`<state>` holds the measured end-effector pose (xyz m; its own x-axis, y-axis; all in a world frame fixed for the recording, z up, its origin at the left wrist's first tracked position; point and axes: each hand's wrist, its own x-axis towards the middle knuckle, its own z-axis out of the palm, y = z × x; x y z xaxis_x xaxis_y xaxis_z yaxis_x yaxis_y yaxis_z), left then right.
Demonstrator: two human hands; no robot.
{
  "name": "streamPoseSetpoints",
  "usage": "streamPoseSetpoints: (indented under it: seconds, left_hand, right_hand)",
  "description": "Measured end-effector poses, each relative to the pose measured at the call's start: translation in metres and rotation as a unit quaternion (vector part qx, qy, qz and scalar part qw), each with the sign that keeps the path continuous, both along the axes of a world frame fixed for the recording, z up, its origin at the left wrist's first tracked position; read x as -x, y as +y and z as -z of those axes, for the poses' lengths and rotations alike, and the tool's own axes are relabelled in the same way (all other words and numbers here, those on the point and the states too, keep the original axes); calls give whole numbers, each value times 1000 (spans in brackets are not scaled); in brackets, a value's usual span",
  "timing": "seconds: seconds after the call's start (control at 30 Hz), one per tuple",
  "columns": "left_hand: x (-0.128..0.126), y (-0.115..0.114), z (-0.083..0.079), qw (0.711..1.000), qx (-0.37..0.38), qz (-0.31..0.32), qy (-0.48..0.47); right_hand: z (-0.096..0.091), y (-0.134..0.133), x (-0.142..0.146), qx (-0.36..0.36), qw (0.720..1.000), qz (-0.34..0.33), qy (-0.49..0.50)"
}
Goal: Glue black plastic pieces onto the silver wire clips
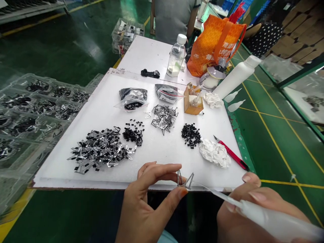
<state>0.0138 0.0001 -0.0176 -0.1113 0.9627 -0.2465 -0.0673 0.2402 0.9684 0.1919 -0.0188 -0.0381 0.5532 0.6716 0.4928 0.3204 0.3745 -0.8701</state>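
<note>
**A:** Right hand (pixel 250 206), bottom right of the frame: we've got it wrapped tight round the squeeze bottle (pixel 273 221), nozzle tip right at the clip (pixel 185 181).

**B:** Yep, and our left hand (pixel 144 206) pinches that clip between thumb and forefinger, bottom centre, just off the board (pixel 106 104) edge. Our clip pile (pixel 100 152) sits centre left.

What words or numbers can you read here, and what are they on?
Orange bag: white printed characters, too blurred to read.
Clear bottle and white bottle: no writing seen.
Metal clip in the left hand, squeeze bottle in the right hand: no writing.
</note>
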Motion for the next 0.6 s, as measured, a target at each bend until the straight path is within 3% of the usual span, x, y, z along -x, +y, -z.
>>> streamPoseSetpoints:
  seconds: [0.1, 0.2, 0.43, 0.6]
  left_hand:
    - [5, 0, 7, 999, -31, 20, 8]
    - [9, -1, 11, 998, -48, 29, 26]
    - [11, -3, 11, 996, -55, 35, 53]
    - [10, -2, 11, 996, -52, 37, 54]
  right_hand:
    - [3, 1, 9, -54, 997, 57, 10]
    - [1, 2, 15, -40, 994, 99, 28]
    - [-7, -10, 16, 21, 998, 24, 48]
    - [3, -6, 10, -30, 999, -6, 12]
